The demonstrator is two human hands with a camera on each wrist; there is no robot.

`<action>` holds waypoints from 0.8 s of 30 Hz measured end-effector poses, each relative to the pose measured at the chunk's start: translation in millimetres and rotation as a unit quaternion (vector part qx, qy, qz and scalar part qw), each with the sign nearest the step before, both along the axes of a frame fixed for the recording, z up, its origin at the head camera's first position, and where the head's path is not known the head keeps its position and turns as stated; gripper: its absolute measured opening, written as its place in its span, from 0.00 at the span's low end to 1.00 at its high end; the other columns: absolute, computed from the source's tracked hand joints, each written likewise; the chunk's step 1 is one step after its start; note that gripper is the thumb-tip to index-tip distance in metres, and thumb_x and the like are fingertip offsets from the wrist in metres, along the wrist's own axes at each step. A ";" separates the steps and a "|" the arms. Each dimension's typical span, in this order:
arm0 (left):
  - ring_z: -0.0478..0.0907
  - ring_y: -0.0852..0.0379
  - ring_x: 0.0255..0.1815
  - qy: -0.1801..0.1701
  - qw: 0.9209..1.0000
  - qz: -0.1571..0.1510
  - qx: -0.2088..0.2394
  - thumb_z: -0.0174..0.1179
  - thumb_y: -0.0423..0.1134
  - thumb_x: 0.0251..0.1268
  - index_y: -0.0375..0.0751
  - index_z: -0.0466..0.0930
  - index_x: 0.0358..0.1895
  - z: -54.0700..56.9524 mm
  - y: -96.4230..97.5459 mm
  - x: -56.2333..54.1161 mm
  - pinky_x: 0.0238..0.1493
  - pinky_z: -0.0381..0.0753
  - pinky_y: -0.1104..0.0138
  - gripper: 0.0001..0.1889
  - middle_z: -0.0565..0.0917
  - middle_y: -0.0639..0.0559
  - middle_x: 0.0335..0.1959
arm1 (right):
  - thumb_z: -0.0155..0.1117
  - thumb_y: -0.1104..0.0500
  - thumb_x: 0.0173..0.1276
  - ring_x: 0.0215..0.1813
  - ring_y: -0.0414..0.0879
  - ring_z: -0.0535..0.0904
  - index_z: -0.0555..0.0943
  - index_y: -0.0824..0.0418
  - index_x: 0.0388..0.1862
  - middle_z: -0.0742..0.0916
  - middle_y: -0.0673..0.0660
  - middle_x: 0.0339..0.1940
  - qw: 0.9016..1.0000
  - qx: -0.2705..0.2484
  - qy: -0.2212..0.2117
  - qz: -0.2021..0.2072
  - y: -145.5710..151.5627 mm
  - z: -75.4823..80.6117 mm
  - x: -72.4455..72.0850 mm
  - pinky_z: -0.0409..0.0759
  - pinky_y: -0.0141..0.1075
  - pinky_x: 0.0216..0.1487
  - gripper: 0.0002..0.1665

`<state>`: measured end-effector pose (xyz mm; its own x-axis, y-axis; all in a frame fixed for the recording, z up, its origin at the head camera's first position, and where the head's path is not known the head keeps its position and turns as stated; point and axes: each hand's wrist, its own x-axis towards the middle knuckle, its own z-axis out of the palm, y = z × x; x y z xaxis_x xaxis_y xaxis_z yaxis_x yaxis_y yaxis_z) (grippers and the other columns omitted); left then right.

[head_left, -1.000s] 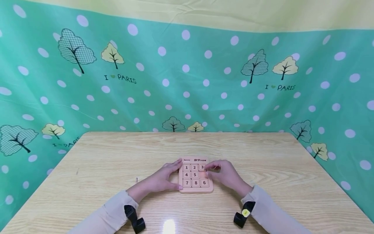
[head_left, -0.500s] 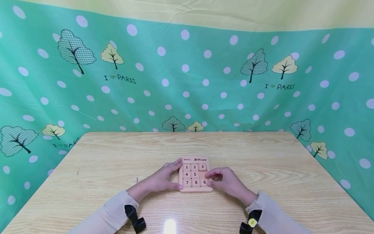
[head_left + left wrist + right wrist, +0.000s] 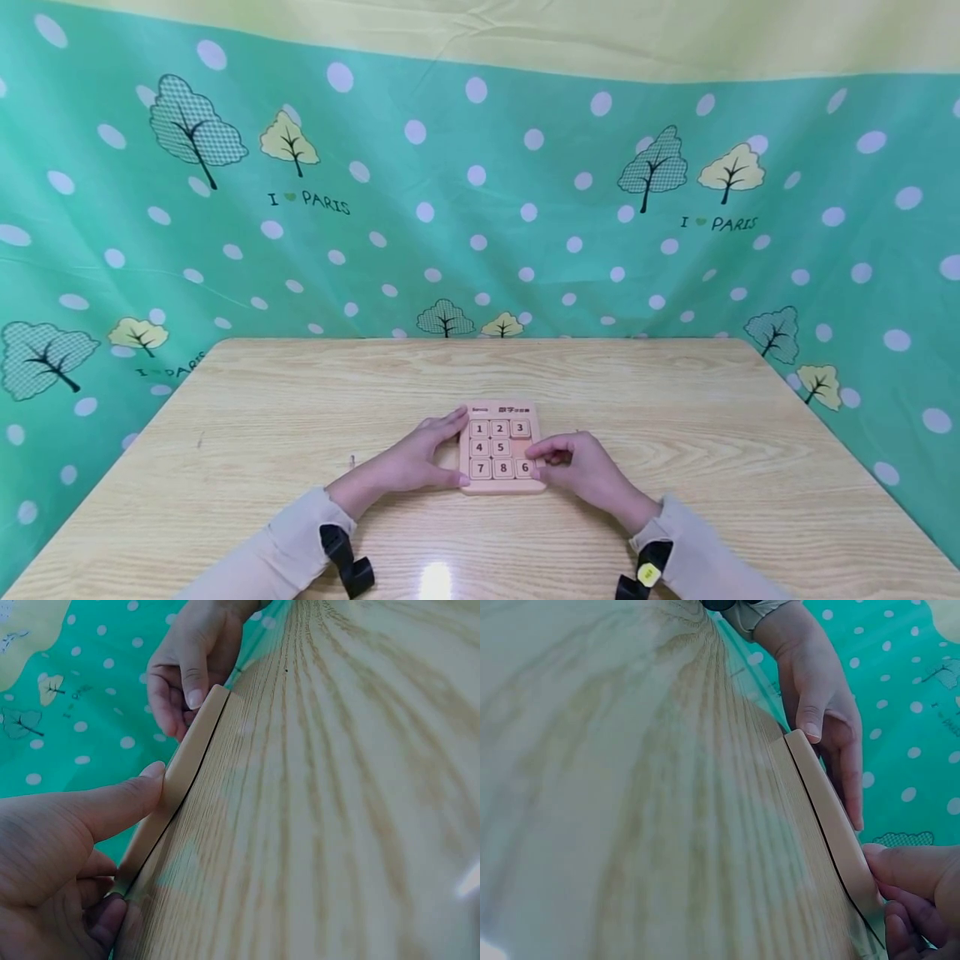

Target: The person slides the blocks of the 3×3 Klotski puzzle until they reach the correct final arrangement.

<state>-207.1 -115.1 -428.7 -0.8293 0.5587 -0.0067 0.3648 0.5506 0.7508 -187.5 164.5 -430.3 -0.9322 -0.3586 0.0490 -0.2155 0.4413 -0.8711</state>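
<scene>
A pink number slide puzzle [image 3: 491,488] lies flat on the table. Its tiles read 1 2 3 along the top and 4 5 in the middle row. Below them come 7, 8 and the 6 tile [image 3: 523,467], with a vacant slot over the 6. My left hand [image 3: 416,460] holds the board's left side, fingertips at the far corner and thumb at the near one. At the right edge, my right hand [image 3: 581,471] has its thumb on the 6 tile and its index fingertip beside the vacant slot. Both wrist views show the board's side edge [image 3: 180,784], its face hidden.
The wood-grain table [image 3: 337,375] extends around the board on all sides. A green dotted cloth [image 3: 480,208] with printed trees hangs behind and beside it. Each wrist wears a black camera mount [image 3: 347,562].
My right hand has moved down from the 3 tile to the 6 tile and stays there. The left hand keeps its place, and the tiles stand in the same order.
</scene>
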 end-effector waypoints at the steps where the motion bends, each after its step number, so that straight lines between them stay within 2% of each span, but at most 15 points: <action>1: 0.49 0.44 0.73 0.000 1.000 0.001 0.000 0.71 0.49 0.49 0.36 0.56 0.71 -0.2 -0.2 0.1 0.71 0.50 0.48 0.48 0.50 0.49 0.76 | 0.71 0.61 0.55 0.38 0.43 0.78 0.85 0.62 0.40 0.87 0.53 0.37 1.000 0.000 -0.001 0.000 -0.1 -0.3 -0.2 0.78 0.29 0.39 0.13; 8: 0.49 0.45 0.73 0.000 1.000 -0.001 -0.004 0.70 0.49 0.49 0.37 0.55 0.72 0.7 1.0 1.1 0.71 0.50 0.49 0.48 0.50 0.50 0.76 | 0.69 0.61 0.58 0.39 0.42 0.78 0.86 0.58 0.38 0.87 0.51 0.37 0.999 0.025 0.025 0.004 -0.9 -0.3 -2.7 0.78 0.29 0.41 0.08; 17: 0.49 0.45 0.73 0.003 1.000 0.000 -0.006 0.70 0.50 0.49 0.37 0.55 0.72 2.4 1.3 0.6 0.71 0.50 0.49 0.48 0.49 0.50 0.76 | 0.71 0.59 0.56 0.40 0.42 0.78 0.85 0.58 0.40 0.87 0.53 0.40 1.000 -0.002 0.013 0.023 0.1 2.2 -0.7 0.78 0.29 0.40 0.11; 24: 0.49 0.44 0.73 0.003 1.000 -0.001 -0.005 0.70 0.49 0.49 0.35 0.55 0.72 2.3 0.1 0.8 0.71 0.50 0.48 0.48 0.50 0.49 0.76 | 0.71 0.60 0.56 0.39 0.42 0.77 0.86 0.58 0.40 0.87 0.53 0.41 0.999 0.007 0.016 0.036 0.0 3.1 -1.9 0.77 0.28 0.39 0.12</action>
<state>-206.3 -115.0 -426.3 -0.8283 0.5602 -0.0066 0.3711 0.5574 0.7427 -189.4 164.5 -427.2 -0.9016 -0.4264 0.0725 -0.2752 0.4362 -0.8567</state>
